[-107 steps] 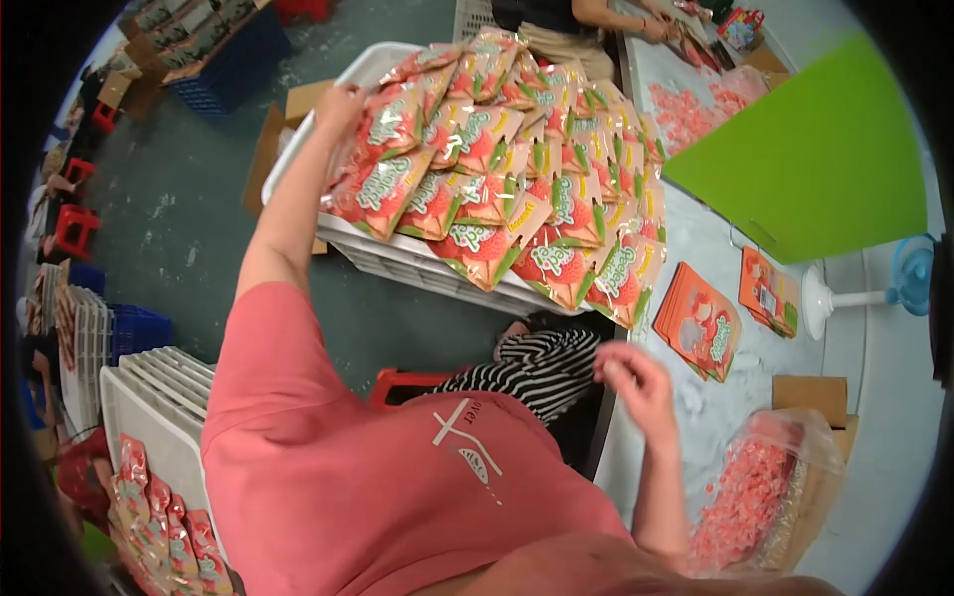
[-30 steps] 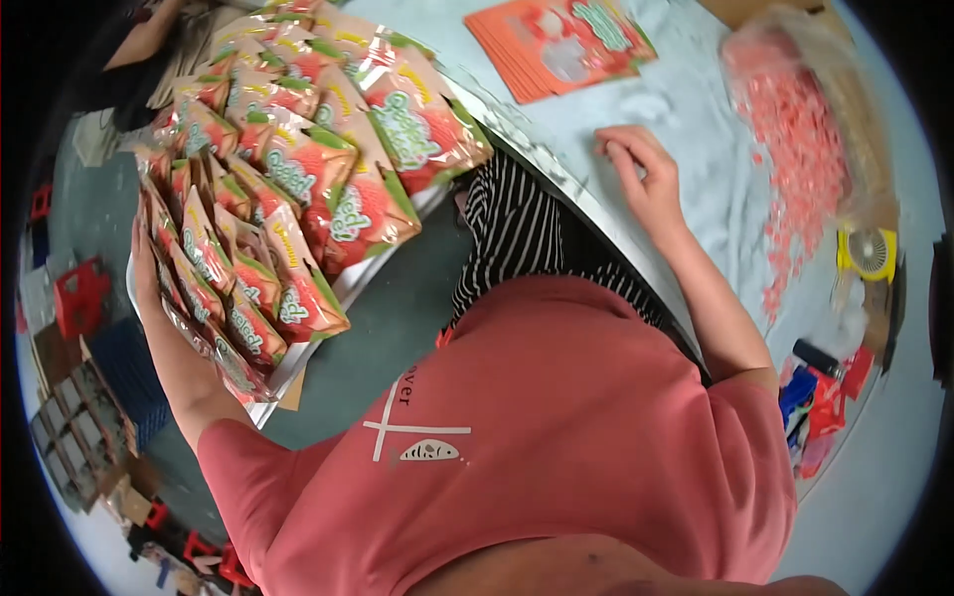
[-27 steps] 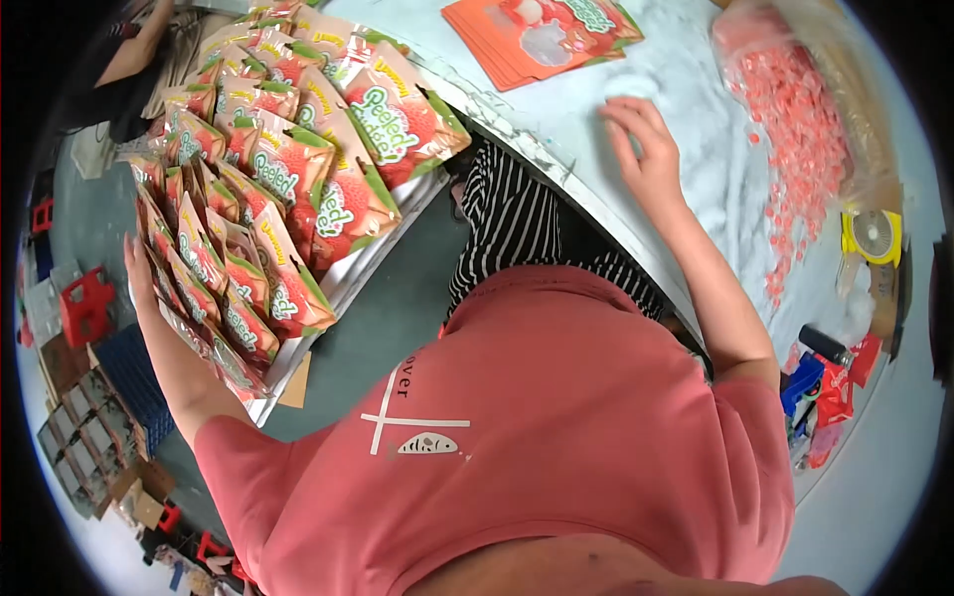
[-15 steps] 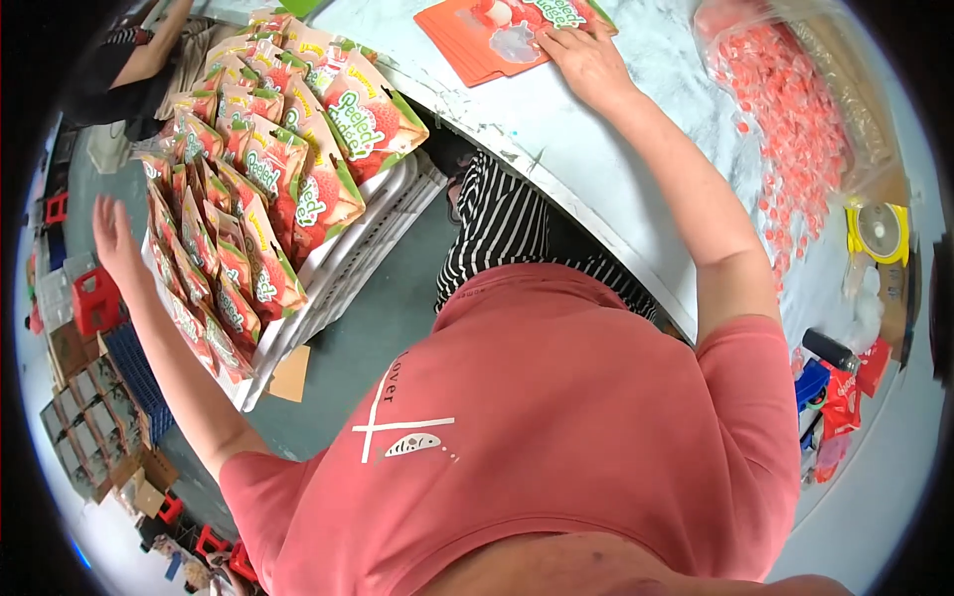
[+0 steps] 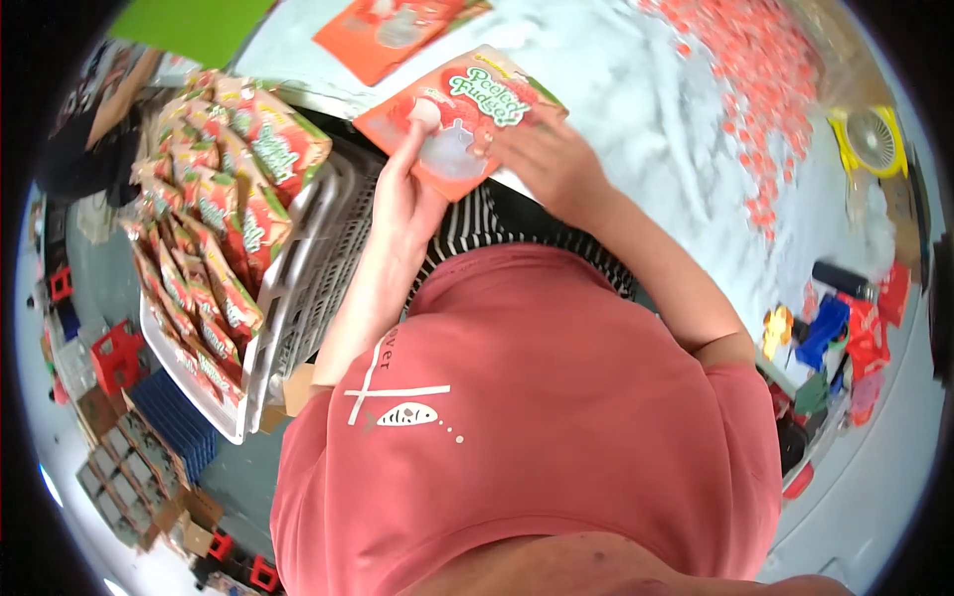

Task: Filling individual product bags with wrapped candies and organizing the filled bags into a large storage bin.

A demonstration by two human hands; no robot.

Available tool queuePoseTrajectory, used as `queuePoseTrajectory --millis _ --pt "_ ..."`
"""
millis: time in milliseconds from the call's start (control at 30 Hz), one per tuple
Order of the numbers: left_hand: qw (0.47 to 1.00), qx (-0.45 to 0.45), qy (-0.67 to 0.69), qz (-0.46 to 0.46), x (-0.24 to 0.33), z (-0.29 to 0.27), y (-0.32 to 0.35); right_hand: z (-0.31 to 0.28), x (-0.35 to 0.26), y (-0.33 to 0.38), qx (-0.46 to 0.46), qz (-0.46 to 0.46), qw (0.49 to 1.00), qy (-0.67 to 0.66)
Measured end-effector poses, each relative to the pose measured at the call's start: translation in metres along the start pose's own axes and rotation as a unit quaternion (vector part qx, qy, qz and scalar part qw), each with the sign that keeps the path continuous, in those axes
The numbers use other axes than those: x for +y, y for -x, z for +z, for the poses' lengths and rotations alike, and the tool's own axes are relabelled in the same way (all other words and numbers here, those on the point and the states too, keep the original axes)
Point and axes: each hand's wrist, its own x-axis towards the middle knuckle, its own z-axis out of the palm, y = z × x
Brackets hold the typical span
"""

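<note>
Orange pouch (image 5: 459, 117) lies slantwise between left hand (image 5: 402, 199) and right hand (image 5: 549, 159).

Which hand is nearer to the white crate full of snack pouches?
Left. The left hand grips the left edge of the orange pouch, right beside the white crate. The right hand holds the pouch's other side, farther from the crate.

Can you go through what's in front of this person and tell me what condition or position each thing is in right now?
Orange pouch: flat, held by both hands at the table edge.
Left hand: gripping the pouch's near-left edge.
Right hand: fingers laid on the pouch.
White crate: partly filled with standing pouches, bare at its right.
Flat pouches: lying on the table.
Small pink candies: spilled loose over the table.
</note>
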Motion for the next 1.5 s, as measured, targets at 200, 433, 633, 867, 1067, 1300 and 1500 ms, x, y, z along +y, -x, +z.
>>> queuePoseTrajectory --millis 200,433,633,867,1067,1300,1500 --pt "0.977 0.008 -0.211 -0.032 -0.026 0.017 0.009 -0.026 -0.004 0.086 0.17 0.282 0.943 -0.056" --pt "0.966 -0.024 -0.254 -0.044 -0.035 0.021 0.026 -0.054 0.007 0.116 0.218 0.539 0.659 -0.478" --pt "0.932 -0.041 -0.359 0.037 -0.023 -0.003 0.017 -0.071 -0.006 0.134 0.171 0.502 0.686 -0.498" --pt "0.822 -0.001 -0.503 0.269 -0.012 0.005 0.017 -0.067 -0.02 0.102 0.218 0.457 0.668 -0.546" --pt "0.773 -0.198 -0.563 0.216 -0.058 0.057 0.04 -0.062 -0.049 0.061 0.159 0.406 0.696 -0.57" --pt "0.821 -0.195 -0.523 0.119 -0.059 0.047 0.028 -0.053 -0.04 0.066 0.131 0.414 0.687 -0.583" --pt "0.847 -0.15 -0.502 0.088 -0.055 0.052 0.037 -0.055 -0.035 0.066 0.228 0.421 0.834 -0.274"
